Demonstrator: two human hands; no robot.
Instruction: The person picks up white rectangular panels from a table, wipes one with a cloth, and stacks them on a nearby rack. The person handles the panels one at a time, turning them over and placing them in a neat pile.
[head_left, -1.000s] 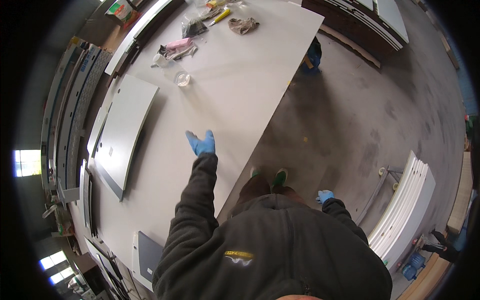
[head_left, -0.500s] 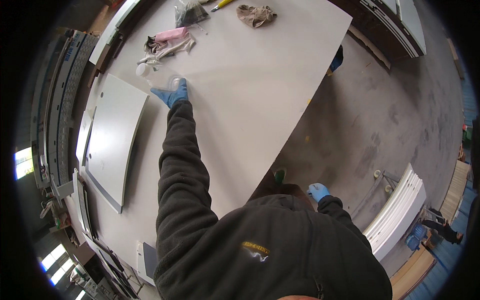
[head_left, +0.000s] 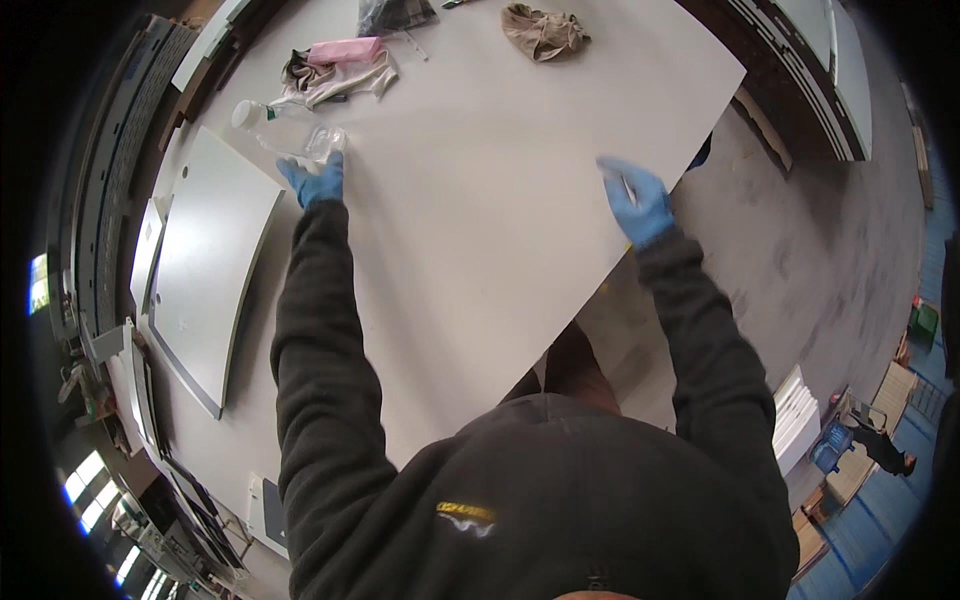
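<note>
A clear plastic bottle (head_left: 300, 130) with a white cap lies tilted across the far left of the table (head_left: 470, 230). My left hand (head_left: 316, 182), in a blue glove, holds the bottle near its base, thumb set apart from the fingers. Over the table's right edge is my right hand (head_left: 640, 205), also blue-gloved and a little blurred. Its fingers are bent toward the thumb, with a thin whitish streak between them that I cannot make out. Beyond the bottle are a pink folded cloth (head_left: 345, 50) and a crumpled light cloth (head_left: 368, 82).
White curved-looking panel (head_left: 215, 260) lies left of my left arm. A beige cloth (head_left: 543, 32) and a dark bag (head_left: 395, 14) rest at the far side. Stacked panels (head_left: 800, 70) stand at far right, and a person (head_left: 880, 450) is in the distance.
My right hand has come up from beside my body to the table's right edge. My left hand and the bottle have shifted left, and more of the bottle shows.
</note>
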